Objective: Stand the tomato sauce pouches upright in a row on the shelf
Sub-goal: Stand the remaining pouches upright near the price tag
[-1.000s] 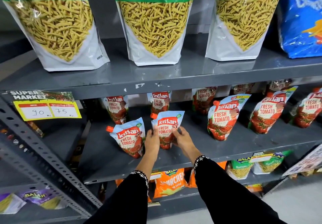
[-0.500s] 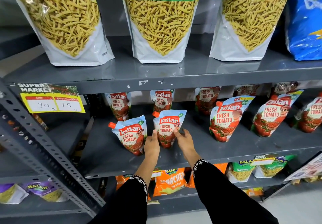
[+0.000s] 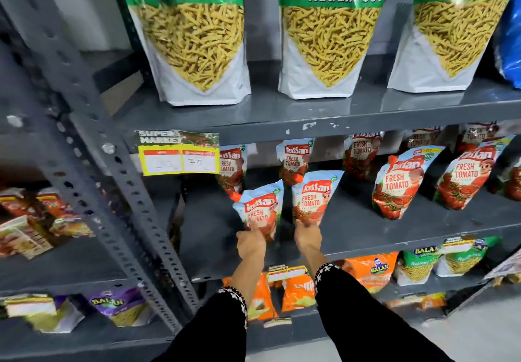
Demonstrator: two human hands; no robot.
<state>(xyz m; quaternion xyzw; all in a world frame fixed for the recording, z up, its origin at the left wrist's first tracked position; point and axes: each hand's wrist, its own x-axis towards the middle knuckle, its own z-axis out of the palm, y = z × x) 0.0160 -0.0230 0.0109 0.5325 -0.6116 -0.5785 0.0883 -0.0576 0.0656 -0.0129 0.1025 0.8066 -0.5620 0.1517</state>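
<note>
Two blue-and-red Kissan tomato sauce pouches stand side by side at the front of the grey middle shelf (image 3: 423,232). My left hand (image 3: 251,242) grips the bottom of the left pouch (image 3: 260,208). My right hand (image 3: 308,235) grips the bottom of the right pouch (image 3: 314,199). Further right two more front pouches (image 3: 399,184) (image 3: 465,177) lean on the same shelf. Several other pouches (image 3: 294,158) stand in a row at the back.
Large Ratlami Sev bags (image 3: 197,40) sit on the shelf above. A yellow price tag (image 3: 180,154) hangs from that shelf's edge. Orange and green snack bags (image 3: 372,268) fill the shelf below. A perforated grey upright (image 3: 112,181) stands to the left.
My left hand has shifted from the middle pouch to the left pouch. Both pouches now sit closer together. The view has swung left and moved nearer.
</note>
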